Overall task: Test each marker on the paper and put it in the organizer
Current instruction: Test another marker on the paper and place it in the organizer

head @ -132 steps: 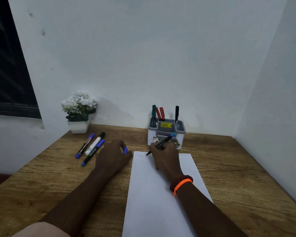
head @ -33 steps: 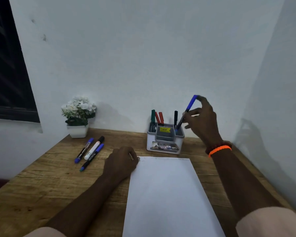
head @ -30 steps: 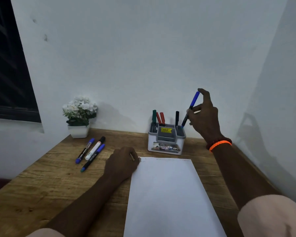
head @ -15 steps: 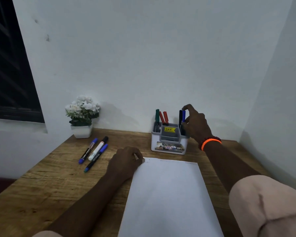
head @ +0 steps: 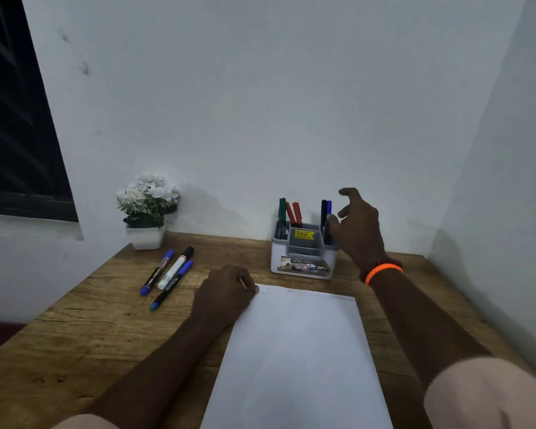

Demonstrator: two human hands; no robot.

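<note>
Now that my right hand [head: 358,226] has let go, the blue marker [head: 329,209] stands in the organizer [head: 302,258], right compartment.

Right fingers spread wide and empty, just beside the blue cap at its 3 o'clock; half a second ago they were still pinching it, a second ago it was up in the air. Left hand [head: 225,294] curled narrow at the paper [head: 297,351] top-left corner, pinning it; whether it holds anything, can't tell. Organizer at the paper's 12 o'clock now carries green, two red, black, blue. That's one more tested and filed. Three markers [head: 167,275] remain on the table [head: 75,335] at about 10 o'clock of the left hand, untouched. Next grab likely from there.
</note>
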